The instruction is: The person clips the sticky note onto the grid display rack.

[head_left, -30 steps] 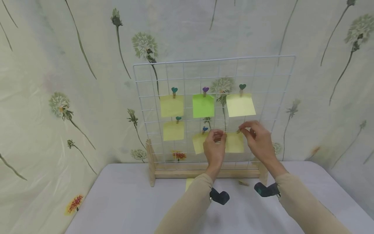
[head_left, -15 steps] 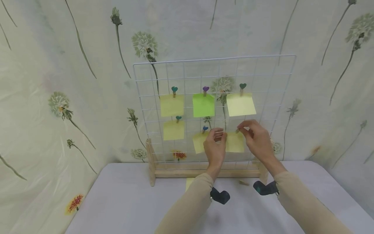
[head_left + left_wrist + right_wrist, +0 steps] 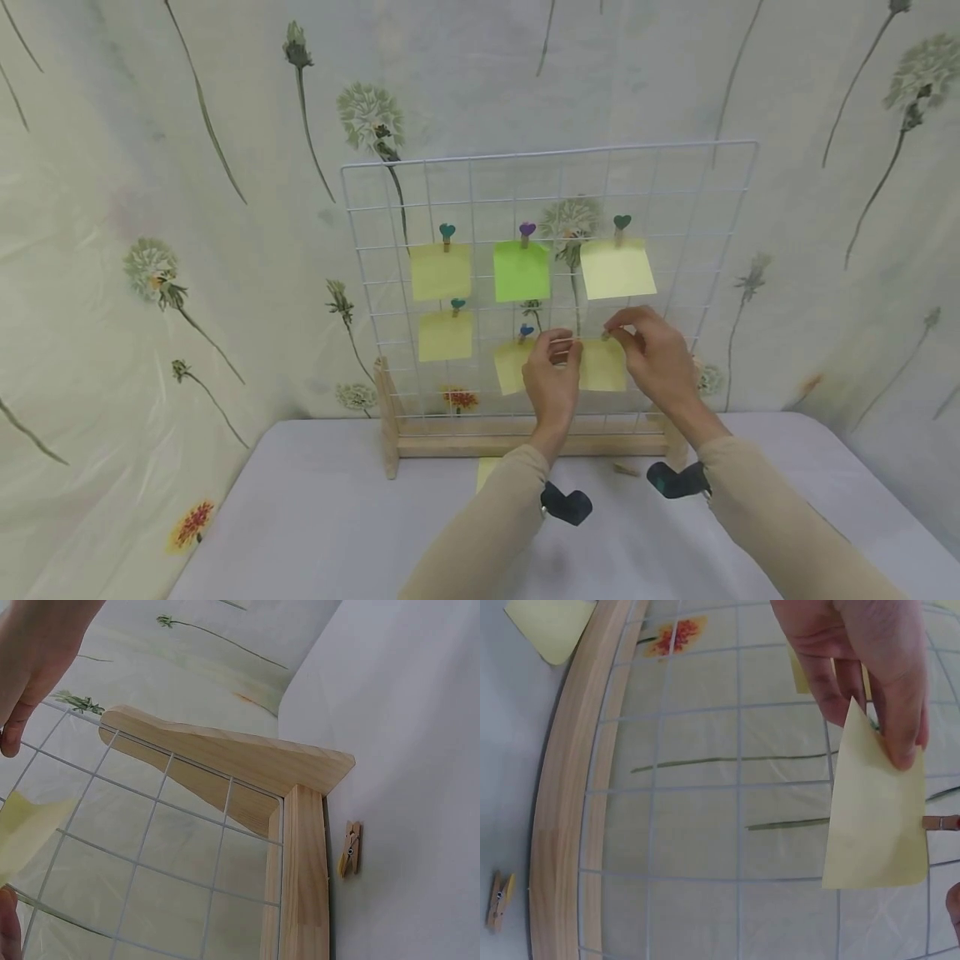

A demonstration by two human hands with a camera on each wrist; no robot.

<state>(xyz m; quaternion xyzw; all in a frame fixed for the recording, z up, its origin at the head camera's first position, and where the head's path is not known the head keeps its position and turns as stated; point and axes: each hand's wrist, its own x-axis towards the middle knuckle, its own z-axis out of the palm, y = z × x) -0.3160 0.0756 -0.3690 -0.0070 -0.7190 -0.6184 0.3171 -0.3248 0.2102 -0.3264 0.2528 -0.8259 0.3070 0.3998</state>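
A pale yellow sticky note (image 3: 604,371) lies against the white wire grid (image 3: 678,250). Thumb and fingers of my left hand (image 3: 552,379) pinch its upper left corner. My right hand (image 3: 662,362) pinches a small wooden clothespin (image 3: 606,335) at the note's top edge. In the right wrist view this clothespin (image 3: 939,823) sits right at the edge of the note (image 3: 877,817), and my left hand (image 3: 885,682) grips the corner. In the left wrist view my right hand (image 3: 37,656) shows at the upper left.
Heart-topped clothespins hold several notes on the grid, including a green one (image 3: 522,272) and a yellow one (image 3: 512,367) partly behind my left hand. A wooden base (image 3: 465,445) carries the grid. On the table lie a clothespin (image 3: 350,849) and a yellow note (image 3: 553,626).
My right hand has shifted slightly left with the clothespin, along the note's top edge. My left hand has stayed at the note's corner.
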